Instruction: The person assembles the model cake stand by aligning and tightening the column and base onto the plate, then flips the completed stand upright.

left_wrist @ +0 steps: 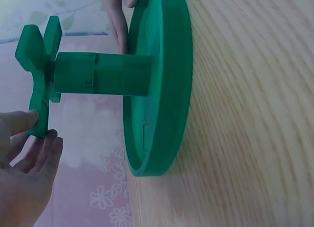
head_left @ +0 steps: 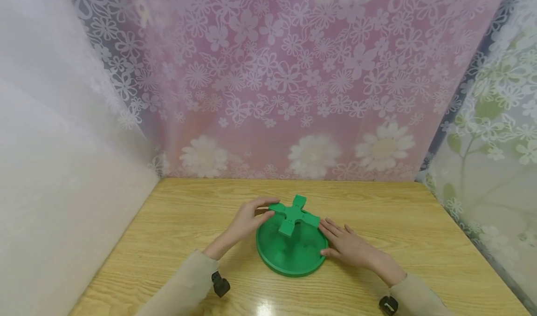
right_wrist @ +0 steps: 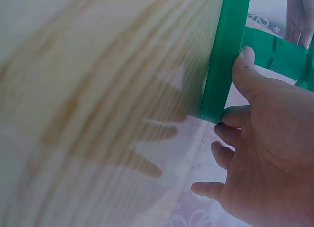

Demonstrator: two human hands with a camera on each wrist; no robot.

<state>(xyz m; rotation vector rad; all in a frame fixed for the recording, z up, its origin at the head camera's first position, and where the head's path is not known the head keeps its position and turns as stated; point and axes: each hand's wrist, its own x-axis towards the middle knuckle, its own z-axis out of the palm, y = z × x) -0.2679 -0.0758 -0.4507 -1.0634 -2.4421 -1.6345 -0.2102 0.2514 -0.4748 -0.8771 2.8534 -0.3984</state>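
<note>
A green round tray-like base (head_left: 289, 260) with a raised rim lies on the table. From its middle rises a thick green post (left_wrist: 105, 73) with small markings. Atop the post is a green four-armed cross (head_left: 295, 215) with flared ends. My left hand (head_left: 249, 218) pinches the cross's left arm between thumb and fingers, as the left wrist view shows side-on. At the base's right side, my right hand (head_left: 350, 247) holds the rim: its thumb (right_wrist: 244, 70) lies over the edge, a finger sits against the outer side, and the other fingers spread loosely.
The light wood-grain table (head_left: 168, 241) meets a pink flowered curtain (head_left: 268, 97) at its back. A pale sheet (head_left: 71, 167) hangs at the left and a flowered one (head_left: 491, 143) at the right. Small black devices (head_left: 220, 284) sit at both wrists.
</note>
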